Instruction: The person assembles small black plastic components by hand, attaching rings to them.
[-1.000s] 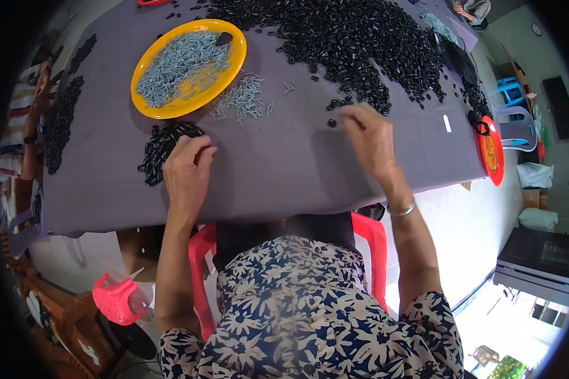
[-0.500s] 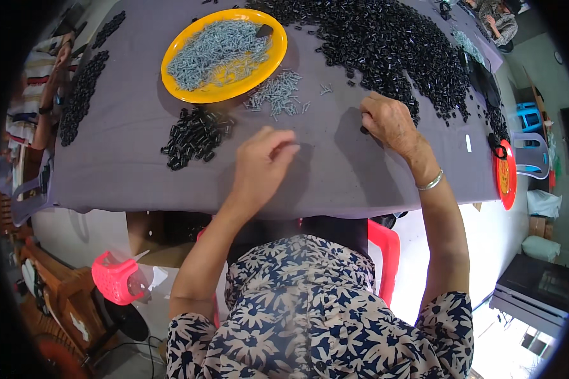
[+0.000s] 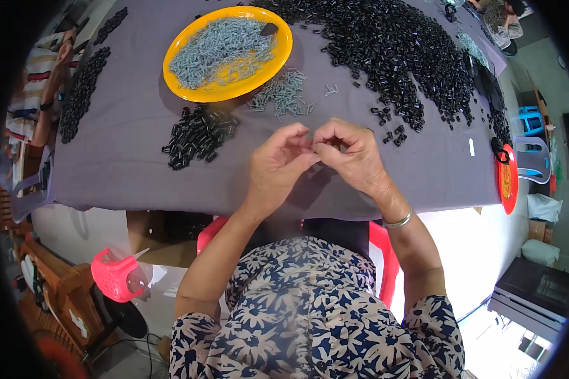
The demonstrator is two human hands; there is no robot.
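My left hand (image 3: 276, 165) and my right hand (image 3: 354, 158) meet above the near middle of the table, fingertips pinched together. What sits between the fingertips is too small and covered to make out. Beyond them a yellow oval plate (image 3: 234, 95) holds a heap of small grey screws (image 3: 218, 50), with a dark flat piece (image 3: 269, 29) lying on it. More loose screws (image 3: 284, 95) lie at the plate's near right edge. Left of my hands is a small pile of short black cylindrical parts (image 3: 196, 138). A far larger heap of black parts (image 3: 392, 57) spreads over the back right.
A grey cloth (image 3: 133, 170) covers the table. Black parts (image 3: 82, 95) form a strip along its left side, near another person's arm (image 3: 44, 120). A red plate (image 3: 511, 180) stands at the right edge. Another person (image 3: 502, 22) sits at the far right.
My right hand has come left from the edge of the big black heap to meet my left hand. The left hand has shifted right, and a few black parts now show where the right hand was.
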